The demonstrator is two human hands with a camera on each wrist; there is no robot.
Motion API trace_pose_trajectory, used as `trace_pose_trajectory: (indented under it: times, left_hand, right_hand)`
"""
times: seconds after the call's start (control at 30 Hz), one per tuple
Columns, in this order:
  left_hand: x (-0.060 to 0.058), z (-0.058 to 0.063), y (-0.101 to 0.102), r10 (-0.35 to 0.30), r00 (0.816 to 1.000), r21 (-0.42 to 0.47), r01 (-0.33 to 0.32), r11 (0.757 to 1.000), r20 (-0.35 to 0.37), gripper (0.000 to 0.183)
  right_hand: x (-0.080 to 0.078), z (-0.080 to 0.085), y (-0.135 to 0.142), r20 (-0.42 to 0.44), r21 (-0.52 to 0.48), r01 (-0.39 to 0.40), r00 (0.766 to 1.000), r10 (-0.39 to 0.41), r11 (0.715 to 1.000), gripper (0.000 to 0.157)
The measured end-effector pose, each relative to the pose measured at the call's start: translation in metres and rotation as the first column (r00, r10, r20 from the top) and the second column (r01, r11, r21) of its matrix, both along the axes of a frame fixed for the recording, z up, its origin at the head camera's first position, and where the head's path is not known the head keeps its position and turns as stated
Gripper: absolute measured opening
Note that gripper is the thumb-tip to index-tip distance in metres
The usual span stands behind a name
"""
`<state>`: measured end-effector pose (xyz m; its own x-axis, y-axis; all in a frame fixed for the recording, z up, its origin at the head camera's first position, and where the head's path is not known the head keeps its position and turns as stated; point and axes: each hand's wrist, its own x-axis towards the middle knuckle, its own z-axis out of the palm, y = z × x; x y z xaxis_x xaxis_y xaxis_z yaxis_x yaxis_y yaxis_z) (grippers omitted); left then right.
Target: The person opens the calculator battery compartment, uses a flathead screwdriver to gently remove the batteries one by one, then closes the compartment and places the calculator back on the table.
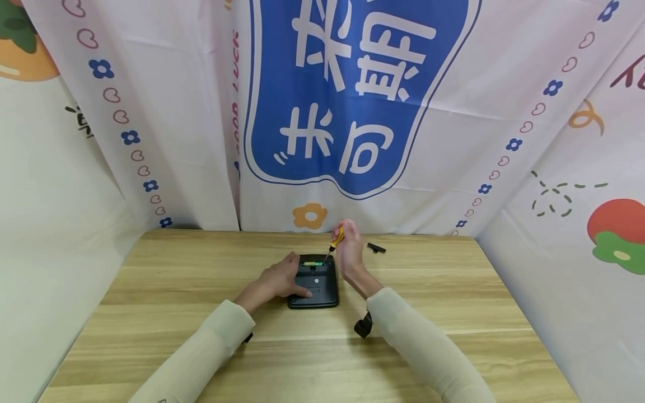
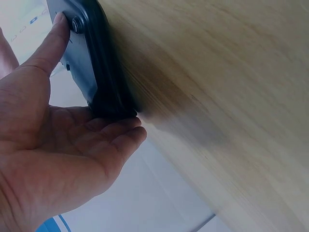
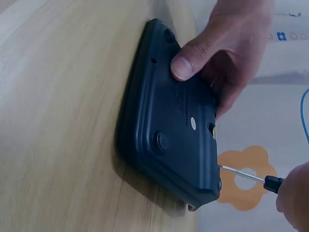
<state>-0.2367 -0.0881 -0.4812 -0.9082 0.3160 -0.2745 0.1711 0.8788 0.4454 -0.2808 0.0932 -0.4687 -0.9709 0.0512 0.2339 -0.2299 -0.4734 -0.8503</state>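
A black desktop calculator [image 1: 325,291] lies face down on the table, its battery slot uncovered with a green-and-gold battery [image 1: 313,263] inside. My left hand [image 1: 282,278] grips its left side, the thumb [image 3: 186,65] across the back and the fingers [image 2: 126,129] along the edge. In my right hand [image 1: 349,252] is a screwdriver [image 1: 335,244] with a yellow and black handle. Its thin metal shaft [image 3: 244,174] slants down to the calculator's far right part, beside the battery's end. In the right wrist view, the tip is hidden behind the casing's edge.
A small black battery cover [image 1: 376,248] lies on the wooden table [image 1: 428,291] to the right of my right hand, near the back edge. Behind the table hangs a printed white cloth [image 1: 443,168]. Black wrist gear [image 1: 363,326] shows under my right sleeve.
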Motion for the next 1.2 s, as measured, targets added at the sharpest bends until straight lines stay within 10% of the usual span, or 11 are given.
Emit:
trace_pose_trajectory:
  times: [0.23,0.6,0.9,1.2]
  left_hand:
    - [-0.001,0.0,-0.001,-0.009,1.0,0.007,0.009,1.0,-0.005,0.113]
    - [-0.002,0.001,0.003,-0.01,1.0,-0.011,0.009,1.0,-0.02,0.113]
    - [0.0,0.003,0.002,-0.012,1.0,-0.017,0.012,1.0,-0.009,0.112]
    - [-0.001,0.003,0.002,-0.024,1.0,-0.025,0.023,0.999,-0.01,0.111]
  right_hand:
    - [0.003,0.0,-0.007,-0.059,0.159,0.015,0.998,-0.006,0.987,0.026]
    - [0.007,-0.003,-0.01,-0.169,0.479,0.088,0.986,-0.007,0.874,0.038]
    - [0.002,-0.008,-0.009,-0.073,0.217,0.016,0.997,0.0,0.976,0.031]
    - [0.001,-0.01,-0.005,-0.045,0.036,0.023,0.999,-0.022,0.999,0.028]
